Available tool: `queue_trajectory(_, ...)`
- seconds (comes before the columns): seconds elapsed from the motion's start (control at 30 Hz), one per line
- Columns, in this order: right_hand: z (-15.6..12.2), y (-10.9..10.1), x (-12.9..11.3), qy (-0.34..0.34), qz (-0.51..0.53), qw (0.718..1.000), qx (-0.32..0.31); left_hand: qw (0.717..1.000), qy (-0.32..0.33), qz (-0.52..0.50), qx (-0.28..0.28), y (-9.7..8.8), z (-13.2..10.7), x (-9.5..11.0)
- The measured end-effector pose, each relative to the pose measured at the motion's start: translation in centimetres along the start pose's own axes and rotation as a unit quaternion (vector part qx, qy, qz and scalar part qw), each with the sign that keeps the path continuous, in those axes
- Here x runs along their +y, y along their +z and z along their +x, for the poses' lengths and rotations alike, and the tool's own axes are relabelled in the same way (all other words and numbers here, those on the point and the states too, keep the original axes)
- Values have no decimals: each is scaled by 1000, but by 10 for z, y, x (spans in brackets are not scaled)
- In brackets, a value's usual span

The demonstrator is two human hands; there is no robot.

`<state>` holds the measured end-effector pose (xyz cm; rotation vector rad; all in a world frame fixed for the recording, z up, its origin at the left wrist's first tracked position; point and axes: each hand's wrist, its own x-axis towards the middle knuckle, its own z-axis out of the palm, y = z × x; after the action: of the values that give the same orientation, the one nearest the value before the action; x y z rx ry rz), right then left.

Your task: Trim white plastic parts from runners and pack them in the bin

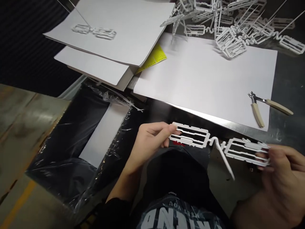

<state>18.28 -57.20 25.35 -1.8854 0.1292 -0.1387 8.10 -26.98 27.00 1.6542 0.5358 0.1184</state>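
Note:
Between my two hands, in front of the table edge, is a white plastic molded piece [190, 135]: two slotted rectangular frames joined by a curved runner, with a thin sprue sticking down from the middle. My left hand [152, 138] pinches the outer end of the left frame between thumb and fingers. At the far end of the right frame, my right hand [283, 168] grips with its thumb on top. On the table beyond lie side cutters [255, 101] with cream handles, their jaws apart, partly over a white sheet [205, 73].
More white molded pieces [250, 28] are heaped at the back right. One similar piece [105, 33] lies on a stack of white sheets [119, 16] at left, a yellow printed card [154, 58] under it. Below left stands a container lined with black plastic [69, 133], a white strip inside.

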Motion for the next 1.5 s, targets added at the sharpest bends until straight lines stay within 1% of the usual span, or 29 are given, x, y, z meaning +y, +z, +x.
queue_trajectory(0.03, 4, -1, 1, 57, 15, 998, -7, 999, 22, 27, 4, -2, 1, 1)
queue_trajectory(0.07, 8, -2, 2, 100, 32, 994, -10, 998, 50, 48, -2, -4, 2, 2)
queue_trajectory(0.1, 13, -1, 2, 126, 48, 991, -14, 994, 83, 64, -18, -5, 4, 2)
queue_trajectory(0.17, 23, 0, 2, 146, 73, 986, -30, 981, 151, 99, -70, -9, 8, 2)
queue_trajectory(0.2, 28, 2, 2, 149, 84, 984, -40, 971, 181, 124, -91, -10, 9, 2)
queue_trajectory(0.27, 35, 5, 3, 144, 97, 983, -66, 951, 227, 181, -104, -12, 11, 2)
queue_trajectory(0.43, 41, 13, 6, 99, 99, 979, -149, 915, 290, 265, -90, -13, 10, 5)
queue_trajectory(0.53, 36, 17, 4, 99, 91, 974, -180, 904, 311, 274, -107, -11, 11, 6)
queue_trajectory(0.63, 34, 19, 0, 101, 73, 972, -199, 905, 316, 253, -132, -9, 11, 5)
queue_trajectory(0.67, 37, 19, -2, 85, 62, 975, -194, 911, 312, 239, -126, -8, 11, 4)
queue_trajectory(0.7, 43, 17, -3, 51, 41, 982, -177, 922, 299, 221, -109, -8, 11, 4)
queue_trajectory(0.73, 53, 15, -4, -4, -2, 989, -149, 939, 272, 194, -86, -7, 12, 4)
queue_trajectory(0.77, 66, 13, -4, -68, -71, 988, -116, 958, 233, 154, -64, -7, 13, 4)
queue_trajectory(0.8, 81, 10, -4, -127, -160, 975, -85, 976, 185, 104, -49, -7, 15, 4)
queue_trajectory(0.83, 99, 8, -3, -168, -262, 948, -68, 989, 135, 49, -46, -8, 18, 4)
queue_trajectory(0.87, 118, 5, -1, -174, -355, 915, -78, 994, 92, -9, -53, -8, 21, 5)
queue_trajectory(0.9, 136, 3, 0, -158, -421, 886, -111, 994, 60, -63, -65, -10, 23, 5)
queue_trajectory(0.93, 152, 2, 2, -139, -460, 864, -150, 991, 39, -105, -77, -11, 26, 5)
queue_trajectory(1.0, 176, 0, 5, -117, -490, 840, -198, 984, 15, -155, -88, -15, 30, 5)
queue_trajectory(1.07, 186, -1, 5, -139, -509, 825, -203, 979, 3, -182, -92, -18, 30, 4)
queue_trajectory(1.13, 181, 1, 4, -175, -532, 806, -190, 975, 0, -200, -95, -20, 29, 4)
queue_trajectory(1.2, 160, 4, -1, -249, -505, 801, -205, 973, -1, -211, -95, -21, 28, 3)
queue_trajectory(1.27, 128, 9, -11, -329, -409, 815, -243, 971, 0, -215, -100, -21, 28, 4)
queue_trajectory(1.3, 109, 12, -18, -352, -347, 823, -281, 971, 2, -215, -105, -20, 29, 4)
queue_trajectory(1.33, 90, 16, -25, -349, -291, 830, -323, 971, 4, -213, -111, -19, 30, 5)
queue_trajectory(1.4, 56, 23, -41, -291, -223, 832, -417, 970, 12, -208, -122, -17, 33, 5)
queue_trajectory(1.47, 33, 32, -54, -221, -196, 829, -475, 970, 18, -201, -133, -15, 36, 6)
queue_trajectory(1.5, 27, 36, -59, -196, -186, 831, -486, 970, 20, -199, -139, -13, 37, 7)
